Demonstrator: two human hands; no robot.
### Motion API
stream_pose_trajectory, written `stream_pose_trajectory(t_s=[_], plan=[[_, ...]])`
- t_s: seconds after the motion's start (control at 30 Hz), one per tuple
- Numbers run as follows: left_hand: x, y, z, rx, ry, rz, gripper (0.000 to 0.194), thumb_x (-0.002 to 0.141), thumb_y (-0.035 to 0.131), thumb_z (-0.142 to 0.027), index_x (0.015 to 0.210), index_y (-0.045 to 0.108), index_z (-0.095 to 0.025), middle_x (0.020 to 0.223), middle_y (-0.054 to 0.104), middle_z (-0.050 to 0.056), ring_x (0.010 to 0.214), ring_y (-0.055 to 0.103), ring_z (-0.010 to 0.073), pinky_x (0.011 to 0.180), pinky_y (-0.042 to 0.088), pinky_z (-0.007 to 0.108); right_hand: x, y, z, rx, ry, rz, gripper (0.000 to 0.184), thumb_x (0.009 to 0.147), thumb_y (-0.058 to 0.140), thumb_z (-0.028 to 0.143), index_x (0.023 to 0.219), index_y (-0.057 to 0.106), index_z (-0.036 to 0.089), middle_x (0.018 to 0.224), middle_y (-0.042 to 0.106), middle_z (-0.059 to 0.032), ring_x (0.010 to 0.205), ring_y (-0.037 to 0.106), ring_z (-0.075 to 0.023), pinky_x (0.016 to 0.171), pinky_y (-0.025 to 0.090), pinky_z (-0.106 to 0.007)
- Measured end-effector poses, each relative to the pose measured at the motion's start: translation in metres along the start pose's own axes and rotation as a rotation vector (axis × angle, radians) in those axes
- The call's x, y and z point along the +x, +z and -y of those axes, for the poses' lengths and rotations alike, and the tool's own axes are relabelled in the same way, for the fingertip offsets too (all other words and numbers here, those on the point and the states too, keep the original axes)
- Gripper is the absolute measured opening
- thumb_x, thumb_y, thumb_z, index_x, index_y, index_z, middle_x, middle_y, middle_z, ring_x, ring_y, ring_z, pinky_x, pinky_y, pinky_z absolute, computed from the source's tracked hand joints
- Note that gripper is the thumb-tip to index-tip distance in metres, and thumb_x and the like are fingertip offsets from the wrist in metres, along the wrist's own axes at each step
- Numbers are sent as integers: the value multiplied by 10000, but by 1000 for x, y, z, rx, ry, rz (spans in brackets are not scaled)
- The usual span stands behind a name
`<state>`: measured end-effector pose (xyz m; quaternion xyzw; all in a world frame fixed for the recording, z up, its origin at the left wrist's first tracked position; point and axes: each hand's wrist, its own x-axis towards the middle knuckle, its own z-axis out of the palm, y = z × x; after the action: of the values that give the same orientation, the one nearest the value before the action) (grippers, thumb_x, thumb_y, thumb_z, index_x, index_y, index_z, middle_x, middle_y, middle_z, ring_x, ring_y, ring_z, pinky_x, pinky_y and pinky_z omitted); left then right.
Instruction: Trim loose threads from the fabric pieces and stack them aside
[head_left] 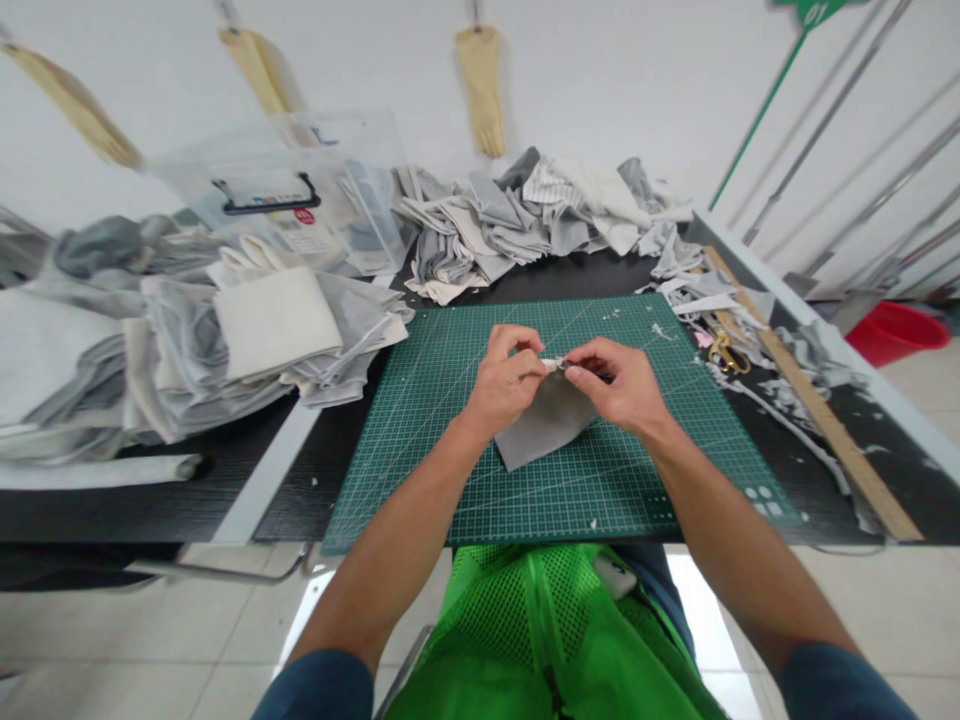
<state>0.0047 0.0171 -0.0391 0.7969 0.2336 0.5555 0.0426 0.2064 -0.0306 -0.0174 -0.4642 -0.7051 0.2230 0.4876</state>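
Note:
A piece of grey fabric (546, 432) hangs down from my two hands over the green cutting mat (420, 450). My left hand (511, 375) pinches its upper edge, where a pale strip shows between the fingertips. Close beside it, my right hand (615, 378) grips the same edge between thumb and fingers. The fingertips of both hands nearly meet there. Whether a small tool or thread is also between them, I cannot make out.
Folded cloths (277, 320) are heaped at the left, before a clear plastic box (285, 205). More fabric pieces (480, 225) lie along the back. Gold-handled scissors (727, 352), a wooden ruler (817, 410) and scraps (814, 360) are at the right. A red bucket (896, 332) stands beyond.

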Motion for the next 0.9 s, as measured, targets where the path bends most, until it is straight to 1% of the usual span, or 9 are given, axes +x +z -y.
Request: stream_pose_trajectory(t_s=[0.07, 0.27, 0.47, 0.67, 0.77, 0.9], plan=[[0, 0, 1, 8, 5, 22, 209, 902, 706, -112, 731, 640, -212, 1050, 632, 32, 999, 563, 180, 855, 508, 366, 0, 0, 1, -41, -28, -7, 120, 877, 733, 310, 943, 764, 215, 893, 755, -41, 780, 682, -195, 715, 530, -340], [1, 0, 2, -42, 51, 36, 206, 907, 694, -122, 734, 636, -218, 1060, 631, 45, 995, 551, 194, 867, 499, 386, 1, -1, 4, -143, -103, -13, 70, 886, 718, 276, 913, 766, 233, 883, 762, -41, 793, 687, -205, 728, 538, -345], [0, 1, 4, -28, 1, 38, 200, 917, 704, -181, 734, 638, -227, 1035, 647, 43, 980, 570, 196, 859, 500, 395, 1, -2, 3, -182, -137, 12, 61, 879, 726, 269, 917, 763, 239, 892, 766, -46, 811, 691, -218, 734, 541, -357], [1, 2, 3, -43, -31, 8, 186, 900, 746, -203, 742, 651, -229, 978, 649, 22, 945, 587, 185, 883, 482, 409, 1, 2, 0, -158, -124, -12, 50, 887, 720, 266, 884, 763, 240, 878, 769, -39, 798, 701, -212, 736, 546, -354], [1, 2, 2, -36, -40, -7, 182, 902, 750, -213, 748, 655, -227, 956, 654, 21, 934, 591, 183, 867, 484, 401, 1, 3, -1, -139, -106, -48, 85, 906, 696, 272, 867, 763, 237, 851, 767, -33, 763, 690, -200, 722, 538, -347], [1, 2, 1, -57, -20, -33, 192, 904, 742, -197, 738, 648, -222, 948, 654, 18, 925, 592, 177, 852, 485, 387, 2, 0, -3, -78, -53, -89, 119, 925, 667, 285, 886, 760, 221, 833, 759, -32, 727, 669, -182, 682, 524, -325]])
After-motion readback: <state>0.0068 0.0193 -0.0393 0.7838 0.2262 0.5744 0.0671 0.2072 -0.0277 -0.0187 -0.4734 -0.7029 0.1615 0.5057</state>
